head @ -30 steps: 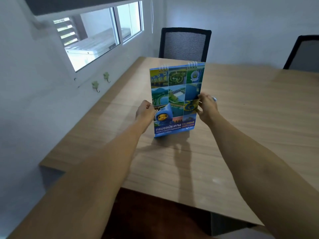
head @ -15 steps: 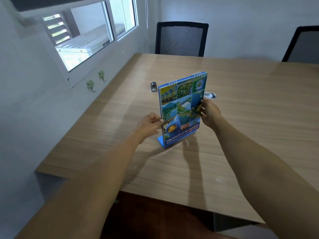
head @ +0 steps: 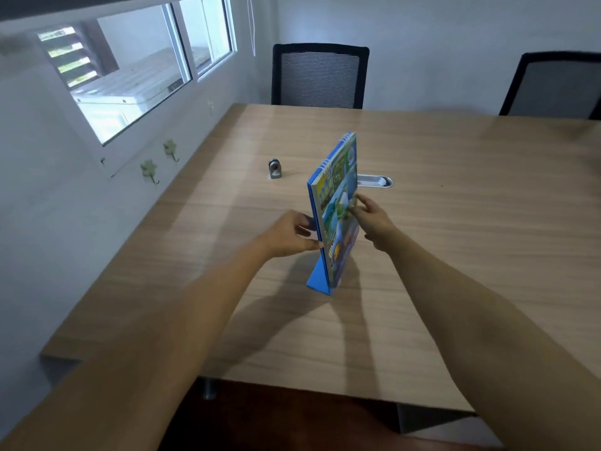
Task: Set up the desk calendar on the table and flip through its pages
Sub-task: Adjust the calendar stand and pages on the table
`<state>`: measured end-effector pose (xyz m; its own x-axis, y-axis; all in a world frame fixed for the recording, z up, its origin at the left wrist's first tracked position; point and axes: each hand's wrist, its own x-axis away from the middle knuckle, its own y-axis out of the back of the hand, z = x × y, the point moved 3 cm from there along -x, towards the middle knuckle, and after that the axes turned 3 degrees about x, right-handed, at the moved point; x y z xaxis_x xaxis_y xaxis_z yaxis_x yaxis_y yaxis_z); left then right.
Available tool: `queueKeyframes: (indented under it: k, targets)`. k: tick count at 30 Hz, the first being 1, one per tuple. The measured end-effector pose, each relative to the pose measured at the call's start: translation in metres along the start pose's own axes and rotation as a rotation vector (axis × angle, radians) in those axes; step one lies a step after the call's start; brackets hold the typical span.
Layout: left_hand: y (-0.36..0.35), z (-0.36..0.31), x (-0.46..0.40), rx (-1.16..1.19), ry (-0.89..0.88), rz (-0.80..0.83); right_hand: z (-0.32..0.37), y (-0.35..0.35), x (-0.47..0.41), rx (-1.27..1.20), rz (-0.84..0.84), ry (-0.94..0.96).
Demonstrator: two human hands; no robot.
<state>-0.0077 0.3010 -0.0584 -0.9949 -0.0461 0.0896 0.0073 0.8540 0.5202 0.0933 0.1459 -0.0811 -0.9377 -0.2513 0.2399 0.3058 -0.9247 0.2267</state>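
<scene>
Upright blue spiral-bound desk calendar (head: 336,209) stands mid wooden table (head: 455,242). Behind it: small grey metal clip (head: 275,168) to the left, oval silver cable grommet (head: 374,181) just beside. Right tabletop open.

Both bare forearms extend forward from the lower corners and converge toward the centre. The left hand (head: 289,234) is turned thumb-up, its fingers (head: 307,226) curled and pinching a thin upright edge. The right hand (head: 374,219) lies slightly farther forward, palm facing left, its fingers (head: 359,203) loosely spread and extended, the tips blurred.
</scene>
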Motion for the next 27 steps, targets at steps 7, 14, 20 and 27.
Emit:
queueKeyframes:
  k: [7, 14, 20, 27]
  targets:
    - [-0.006, -0.008, -0.012, -0.087, -0.093, 0.009, -0.059, -0.003, 0.031, 0.156, 0.217, 0.024]
    - [-0.014, -0.017, -0.018, -0.145, -0.131, 0.073, -0.07, -0.002, 0.041, 0.422, 0.121, 0.197]
    - [-0.024, -0.021, -0.019, -0.087, -0.084, 0.145, -0.061, -0.008, 0.043, 0.439, 0.016, 0.325]
    - [-0.022, -0.022, -0.027, -0.136, -0.086, 0.157, -0.052, -0.005, 0.04, 0.509, 0.072, 0.418]
